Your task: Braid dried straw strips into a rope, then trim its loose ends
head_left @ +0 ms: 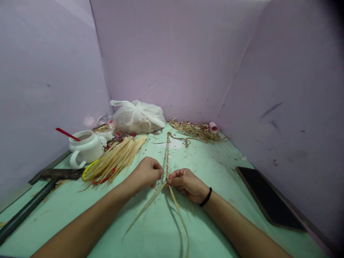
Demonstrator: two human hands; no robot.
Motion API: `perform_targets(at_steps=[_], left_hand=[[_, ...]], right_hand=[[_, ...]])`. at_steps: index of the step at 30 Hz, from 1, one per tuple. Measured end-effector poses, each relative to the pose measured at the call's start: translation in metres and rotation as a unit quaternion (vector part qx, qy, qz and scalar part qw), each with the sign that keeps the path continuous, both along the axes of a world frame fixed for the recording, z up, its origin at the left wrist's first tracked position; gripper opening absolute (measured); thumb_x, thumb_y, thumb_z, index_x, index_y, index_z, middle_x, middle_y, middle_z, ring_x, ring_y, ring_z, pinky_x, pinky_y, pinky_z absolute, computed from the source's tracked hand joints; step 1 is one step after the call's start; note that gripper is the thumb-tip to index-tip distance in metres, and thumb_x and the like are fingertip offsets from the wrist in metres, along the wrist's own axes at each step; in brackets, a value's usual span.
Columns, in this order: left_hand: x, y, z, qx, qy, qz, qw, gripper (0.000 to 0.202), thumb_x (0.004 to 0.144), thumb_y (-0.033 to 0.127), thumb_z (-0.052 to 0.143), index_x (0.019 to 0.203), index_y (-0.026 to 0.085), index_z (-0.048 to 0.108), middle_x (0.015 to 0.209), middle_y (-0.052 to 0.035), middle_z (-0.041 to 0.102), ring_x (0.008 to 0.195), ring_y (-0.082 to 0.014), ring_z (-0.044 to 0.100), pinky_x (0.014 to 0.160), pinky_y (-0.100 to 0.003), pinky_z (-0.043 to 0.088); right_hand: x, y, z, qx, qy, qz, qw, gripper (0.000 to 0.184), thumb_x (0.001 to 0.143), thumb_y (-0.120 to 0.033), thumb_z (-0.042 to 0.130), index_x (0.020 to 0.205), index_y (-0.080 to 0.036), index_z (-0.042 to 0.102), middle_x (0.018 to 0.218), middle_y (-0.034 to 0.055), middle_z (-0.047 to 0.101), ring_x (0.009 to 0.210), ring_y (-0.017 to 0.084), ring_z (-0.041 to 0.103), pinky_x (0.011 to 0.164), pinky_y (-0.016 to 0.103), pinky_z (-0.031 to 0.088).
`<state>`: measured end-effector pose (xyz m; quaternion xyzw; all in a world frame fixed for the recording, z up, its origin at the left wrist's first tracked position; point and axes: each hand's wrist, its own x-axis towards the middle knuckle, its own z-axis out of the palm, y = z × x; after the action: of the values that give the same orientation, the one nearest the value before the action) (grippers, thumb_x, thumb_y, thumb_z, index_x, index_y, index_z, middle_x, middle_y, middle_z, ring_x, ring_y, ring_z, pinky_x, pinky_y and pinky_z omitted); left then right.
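A thin braided straw cord [167, 154] runs from the middle of the green table away toward the back. My left hand [146, 172] and my right hand [185, 182] both pinch its near end, fingers closed, almost touching each other. Two loose flat straw strips [177, 209] trail from the pinch toward me, one to the left, one to the right. A black band circles my right wrist.
A bundle of straw [118, 157] lies left on yellow and red rings. A white pot [84, 147] with a red stick, a plastic bag [138, 116], tangled cord [197, 130], a pink spool [214, 127], a hammer [32, 200] and a dark slab [268, 197] surround the hands.
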<state>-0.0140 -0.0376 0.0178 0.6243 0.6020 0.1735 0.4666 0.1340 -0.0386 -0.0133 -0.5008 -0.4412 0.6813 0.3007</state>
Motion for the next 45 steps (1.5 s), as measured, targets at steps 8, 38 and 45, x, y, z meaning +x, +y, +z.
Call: perform_targets(at_steps=[8,38,45], left_hand=[[0.005,0.004,-0.012,-0.131,-0.116,0.009,0.984,0.005,0.052,0.016,0.051,0.049,0.012,0.052,0.041,0.0,0.049,0.031,-0.0073,0.04,0.031,-0.019,0.026],[-0.051,0.042,0.005,-0.02,-0.03,0.006,0.999,0.024,0.054,0.031,0.062,0.067,0.012,0.062,0.057,-0.0025,0.061,0.035,-0.004,0.032,0.037,-0.02,0.021],[-0.109,0.072,0.0,0.228,0.15,0.21,0.939,0.015,0.057,0.026,0.059,0.065,0.015,0.065,0.057,-0.0013,0.059,0.055,-0.013,0.05,0.051,-0.022,0.032]], right_hand=[[0.002,0.002,0.001,0.012,0.015,0.018,1.0,0.015,0.047,-0.015,0.064,0.06,-0.013,0.056,0.045,-0.0031,0.057,0.035,0.003,0.036,0.037,0.018,0.017],[0.004,0.004,-0.004,0.04,-0.09,0.032,0.995,0.002,0.051,-0.015,0.057,0.05,-0.014,0.056,0.033,-0.0078,0.039,0.031,0.002,0.024,0.035,0.021,0.012],[0.004,0.005,-0.009,0.055,-0.096,0.039,0.993,0.004,0.051,-0.017,0.058,0.052,-0.013,0.057,0.035,-0.007,0.041,0.032,0.002,0.026,0.035,0.02,0.013]])
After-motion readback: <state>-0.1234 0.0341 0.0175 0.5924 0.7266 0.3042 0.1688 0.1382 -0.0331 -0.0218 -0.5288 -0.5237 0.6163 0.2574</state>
